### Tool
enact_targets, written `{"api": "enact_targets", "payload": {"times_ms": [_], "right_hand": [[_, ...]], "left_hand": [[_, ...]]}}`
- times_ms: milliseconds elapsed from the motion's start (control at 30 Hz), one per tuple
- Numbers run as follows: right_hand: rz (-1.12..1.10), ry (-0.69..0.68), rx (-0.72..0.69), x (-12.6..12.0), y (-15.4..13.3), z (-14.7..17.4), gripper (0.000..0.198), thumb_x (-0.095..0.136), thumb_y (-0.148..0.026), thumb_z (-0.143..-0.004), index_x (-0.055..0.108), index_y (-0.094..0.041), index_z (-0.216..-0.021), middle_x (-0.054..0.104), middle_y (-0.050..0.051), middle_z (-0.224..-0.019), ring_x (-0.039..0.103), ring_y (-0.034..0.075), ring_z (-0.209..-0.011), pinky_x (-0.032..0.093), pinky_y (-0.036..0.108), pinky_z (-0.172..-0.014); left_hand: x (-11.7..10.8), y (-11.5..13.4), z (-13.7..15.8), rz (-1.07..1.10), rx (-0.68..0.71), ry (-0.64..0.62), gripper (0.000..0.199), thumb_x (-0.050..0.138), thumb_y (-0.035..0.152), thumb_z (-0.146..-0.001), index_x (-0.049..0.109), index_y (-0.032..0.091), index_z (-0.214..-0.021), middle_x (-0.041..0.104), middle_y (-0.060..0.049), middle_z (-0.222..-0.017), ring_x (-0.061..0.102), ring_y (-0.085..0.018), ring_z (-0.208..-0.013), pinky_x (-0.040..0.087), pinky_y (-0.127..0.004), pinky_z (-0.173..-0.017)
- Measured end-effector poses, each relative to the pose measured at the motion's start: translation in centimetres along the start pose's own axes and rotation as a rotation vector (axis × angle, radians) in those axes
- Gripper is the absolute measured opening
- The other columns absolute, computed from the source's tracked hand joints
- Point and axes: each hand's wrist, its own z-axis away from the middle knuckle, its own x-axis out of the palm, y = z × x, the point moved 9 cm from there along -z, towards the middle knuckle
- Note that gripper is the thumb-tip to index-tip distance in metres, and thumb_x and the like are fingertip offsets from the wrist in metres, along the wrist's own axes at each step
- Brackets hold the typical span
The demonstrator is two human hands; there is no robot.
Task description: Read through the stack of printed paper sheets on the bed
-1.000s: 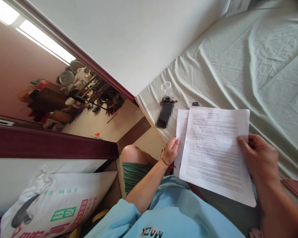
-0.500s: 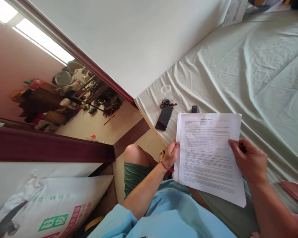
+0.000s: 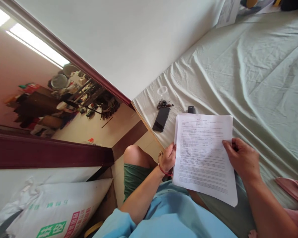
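A stack of printed paper sheets (image 3: pixel 203 158) is held up over my lap, its top page covered in small text too fine to read. My left hand (image 3: pixel 168 158), with a red cord at the wrist, grips the left edge; its fingertips are hidden behind the pages. At the right edge my right hand (image 3: pixel 242 157) pinches the sheets, thumb on top and fingers curled beneath. Just beyond the papers' top edge lies a small black device (image 3: pixel 191 109), partly covered by them. A black smartphone (image 3: pixel 161 119) rests on the sheet to the left of the papers.
Wrinkled pale green cloth (image 3: pixel 270 82) covers the bed. Near its corner are a clear plastic cup (image 3: pixel 162 91) and a tangled dark cable (image 3: pixel 164 104). Pink fabric (image 3: pixel 294 191) lies at right. A white printed sack (image 3: pixel 57 205) stands lower left, below a doorway.
My right hand and the papers' right edge have shifted left, so the top page looks narrower and covers more of the sheets under its left side. The view has moved slightly.
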Motion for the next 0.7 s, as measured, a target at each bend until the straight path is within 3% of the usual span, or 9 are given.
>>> {"api": "enact_targets", "payload": {"times_ms": [167, 333, 467, 567, 700], "right_hand": [[0.019, 0.007, 0.003, -0.1, 0.0, 0.2, 0.035, 0.055, -0.057, -0.081, 0.051, -0.027, -0.065, 0.055, 0.0, -0.055, 0.049, 0.019, -0.055, 0.035, 0.035, -0.061], [0.061, 0.018, 0.019, -0.2, 0.1, 0.2, 0.033, 0.055, -0.055, -0.081, 0.05, -0.027, -0.065, 0.056, 0.0, -0.057, 0.051, 0.02, -0.057, 0.034, 0.035, -0.061], [0.085, 0.008, 0.036, 0.0, 0.5, 0.0, 0.032, 0.054, -0.055, -0.081, 0.051, -0.027, -0.066, 0.057, 0.001, -0.058, 0.051, 0.02, -0.058, 0.035, 0.036, -0.062], [0.07, 0.027, 0.045, 0.0, 0.6, -0.2, 0.029, 0.056, -0.054, -0.078, 0.06, -0.026, -0.079, 0.061, 0.001, -0.062, 0.055, 0.022, -0.062, 0.038, 0.036, -0.065], [0.041, 0.037, 0.027, -0.1, 0.3, -0.1, 0.039, 0.054, -0.054, -0.08, 0.068, -0.023, -0.101, 0.062, 0.0, -0.062, 0.058, 0.024, -0.063, 0.039, 0.037, -0.067]], "left_hand": [[0.1, -0.7, -0.1, -0.114, -0.01, -0.011, 0.041, 0.045, 0.055, -0.105, 0.061, 0.021, -0.09, 0.066, -0.004, -0.08, 0.059, -0.019, -0.075, 0.05, -0.034, -0.079], [-0.1, -0.7, -0.3, -0.121, 0.002, 0.052, 0.037, 0.051, 0.057, -0.103, 0.06, 0.022, -0.109, 0.07, -0.005, -0.092, 0.063, -0.021, -0.082, 0.05, -0.035, -0.082], [-0.1, -1.0, -0.1, -0.185, -0.015, 0.081, 0.047, 0.046, 0.064, -0.102, 0.053, 0.022, -0.085, 0.058, -0.001, -0.073, 0.053, -0.017, -0.067, 0.043, -0.031, -0.069], [0.2, -1.1, 0.0, -0.135, -0.011, 0.058, 0.051, 0.042, 0.067, -0.103, 0.052, 0.021, -0.081, 0.055, -0.001, -0.072, 0.049, -0.016, -0.066, 0.04, -0.03, -0.066], [0.2, -1.5, 0.3, -0.019, -0.035, 0.041, 0.05, 0.044, 0.064, -0.104, 0.058, 0.02, -0.086, 0.06, -0.002, -0.077, 0.052, -0.017, -0.072, 0.043, -0.031, -0.07]]}}
